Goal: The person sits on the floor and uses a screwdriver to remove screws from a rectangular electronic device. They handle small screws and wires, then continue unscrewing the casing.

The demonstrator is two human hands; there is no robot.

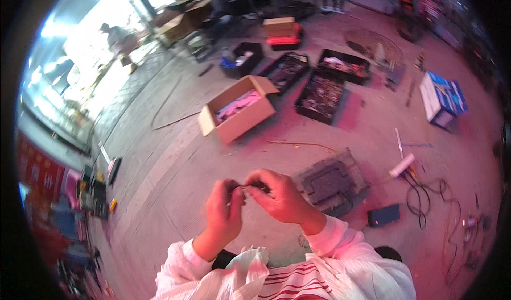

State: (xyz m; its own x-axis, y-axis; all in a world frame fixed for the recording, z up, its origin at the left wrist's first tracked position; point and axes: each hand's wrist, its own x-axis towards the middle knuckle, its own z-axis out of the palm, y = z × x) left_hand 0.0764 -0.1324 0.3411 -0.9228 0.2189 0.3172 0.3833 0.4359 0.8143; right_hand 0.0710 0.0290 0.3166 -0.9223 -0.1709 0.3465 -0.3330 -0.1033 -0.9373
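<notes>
My left hand (224, 212) and my right hand (278, 199) are raised close together at the lower middle, both with fingers curled and pinching at a small, thin item (244, 189) between their fingertips, too small to make out. Behind and to the right of my right hand, a dark grey flat slab or case (326, 177) with a raised panel lies on the concrete floor. A black box (383, 215) with a red light lies to its right, near a white power strip (402, 165) with tangled cables.
An open cardboard box (239, 124) with pink contents, several black bins (304, 107) and a blue-and-white box (434, 100) stand ahead. A hose (298, 143) crosses the floor. Tools and containers (98, 193) line the left. A person (120, 44) is at the bright opening at upper left.
</notes>
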